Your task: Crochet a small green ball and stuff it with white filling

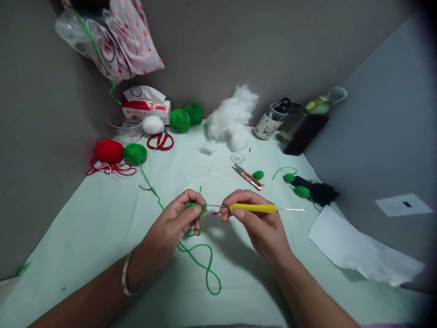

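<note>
My left hand (180, 216) is closed on a small green crochet piece (193, 206), pinched between thumb and fingers and mostly hidden by them. In my right hand (256, 218) is a crochet hook (254, 208) with a yellow handle and thin metal ends. Its left tip meets the green piece at my left fingertips. Green yarn (210, 262) hangs from the left hand, loops on the table below, and also runs back to a green yarn ball (134, 153). A short red strand (216, 212) shows beside my right fingertips.
Orange thread snips (248, 176) and a small green crocheted piece (258, 175) lie beyond my hands. White stuffing (232, 118), red scissors (160, 141), red yarn (109, 150) and a tissue box (146, 110) stand farther back. On the right are a phone (305, 134), black yarn (319, 191) and white paper (362, 246).
</note>
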### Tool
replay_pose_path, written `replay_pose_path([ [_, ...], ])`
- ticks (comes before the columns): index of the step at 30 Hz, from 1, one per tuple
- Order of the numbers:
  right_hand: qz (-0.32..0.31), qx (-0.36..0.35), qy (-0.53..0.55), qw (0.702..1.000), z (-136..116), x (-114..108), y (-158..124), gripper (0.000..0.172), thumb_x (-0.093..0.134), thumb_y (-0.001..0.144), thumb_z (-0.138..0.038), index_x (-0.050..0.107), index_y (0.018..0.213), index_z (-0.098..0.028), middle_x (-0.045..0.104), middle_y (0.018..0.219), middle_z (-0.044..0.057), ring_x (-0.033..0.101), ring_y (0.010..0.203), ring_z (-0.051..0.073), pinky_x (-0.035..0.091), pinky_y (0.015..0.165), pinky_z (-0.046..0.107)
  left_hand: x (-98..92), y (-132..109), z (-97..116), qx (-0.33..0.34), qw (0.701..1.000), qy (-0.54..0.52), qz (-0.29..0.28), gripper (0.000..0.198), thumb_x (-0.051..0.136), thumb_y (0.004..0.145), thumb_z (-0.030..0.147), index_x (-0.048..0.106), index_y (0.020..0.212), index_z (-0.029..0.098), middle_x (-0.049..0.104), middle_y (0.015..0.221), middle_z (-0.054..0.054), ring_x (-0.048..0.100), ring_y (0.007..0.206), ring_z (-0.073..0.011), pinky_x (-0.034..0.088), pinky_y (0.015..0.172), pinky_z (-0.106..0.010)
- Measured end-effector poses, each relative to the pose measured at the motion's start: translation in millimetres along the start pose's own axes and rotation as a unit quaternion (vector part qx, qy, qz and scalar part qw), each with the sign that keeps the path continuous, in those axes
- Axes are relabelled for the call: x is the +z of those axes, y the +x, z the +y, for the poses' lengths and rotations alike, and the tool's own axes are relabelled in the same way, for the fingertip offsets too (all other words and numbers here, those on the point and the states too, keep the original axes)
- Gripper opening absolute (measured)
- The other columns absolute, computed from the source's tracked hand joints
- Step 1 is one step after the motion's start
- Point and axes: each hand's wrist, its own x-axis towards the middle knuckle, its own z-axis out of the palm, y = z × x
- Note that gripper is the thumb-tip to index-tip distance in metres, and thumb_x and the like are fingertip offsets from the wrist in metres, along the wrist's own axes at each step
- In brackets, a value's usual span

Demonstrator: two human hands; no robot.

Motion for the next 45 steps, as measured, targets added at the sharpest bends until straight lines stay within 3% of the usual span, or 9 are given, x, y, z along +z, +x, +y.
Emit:
replay_pose_path([
  [9, -0.002, -0.012, -0.041, 0.999, -1, 2, -1, 0.009, 0.076, 0.097, -0.031, 0.082, 0.103, -0.027, 0.080, 0.093, 0.001, 0.074, 0.082, 0.012, 0.059, 0.079, 0.022, 0.7, 1, 1, 0.000, 0.999, 0.031, 0.013, 0.016, 0.068, 0.091, 0.035, 0.060, 0.095, 0.021, 0.056, 0.066, 0.005, 0.047, 0.064, -0.0117, 0.034, 0.061, -0.025],
  [23, -0.008, -0.052, -0.130, 0.990, -7, 5, -5, 0.013, 0.068, 0.100, -0.023, 0.079, 0.105, -0.027, 0.075, 0.094, 0.001, 0.071, 0.084, 0.013, 0.057, 0.077, 0.025, 1.0, 0, 0, 0.008, 1.000, 0.016, 0.005, 0.012, 0.069, 0.093, 0.031, 0.062, 0.096, 0.021, 0.058, 0.072, 0.005, 0.050, 0.066, -0.0115, 0.038, 0.063, -0.025],
  [32, -0.009, -0.103, -0.160, 0.982, -4, 10, -6, 0.017, 0.066, 0.102, -0.021, 0.079, 0.110, -0.030, 0.074, 0.098, 0.001, 0.070, 0.089, 0.015, 0.056, 0.081, 0.029, 1.0, -1, -3, -0.035, 0.992, -0.087, -0.088, 0.008, 0.065, 0.097, 0.026, 0.066, 0.102, 0.020, 0.066, 0.086, 0.000, 0.061, 0.069, -0.0114, 0.048, 0.065, -0.024],
  [37, -0.035, -0.116, -0.174, 0.977, -2, 8, -6, 0.024, 0.064, 0.104, -0.023, 0.080, 0.118, -0.035, 0.077, 0.101, 0.003, 0.068, 0.096, 0.020, 0.055, 0.086, 0.036, -0.3, 0, -6, -0.037, 0.981, -0.142, -0.123, 0.014, 0.059, 0.096, 0.024, 0.069, 0.105, 0.019, 0.065, 0.085, -0.001, 0.061, 0.064, -0.0117, 0.048, 0.056, -0.023],
  [42, -0.053, -0.148, -0.212, 0.965, 0, 8, -3, 0.029, 0.064, 0.104, -0.021, 0.079, 0.121, -0.038, 0.079, 0.109, 0.003, 0.067, 0.108, 0.023, 0.053, 0.096, 0.042, 2.2, 3, -8, -0.043, 0.974, -0.192, -0.113, 0.024, 0.060, 0.089, 0.017, 0.069, 0.112, 0.018, 0.070, 0.088, -0.003, 0.068, 0.077, -0.0159, 0.056, 0.067, -0.026],
  [45, -0.073, -0.198, -0.267, 0.940, 1, 10, 0, 0.032, 0.064, 0.102, -0.017, 0.078, 0.124, -0.036, 0.082, 0.112, 0.003, 0.070, 0.109, 0.024, 0.051, 0.099, 0.046, 4.2, 3, -8, -0.038, 0.973, -0.203, -0.106, 0.024, 0.060, 0.090, 0.020, 0.067, 0.114, 0.018, 0.070, 0.089, -0.004, 0.067, 0.076, -0.0176, 0.056, 0.064, -0.027],
])
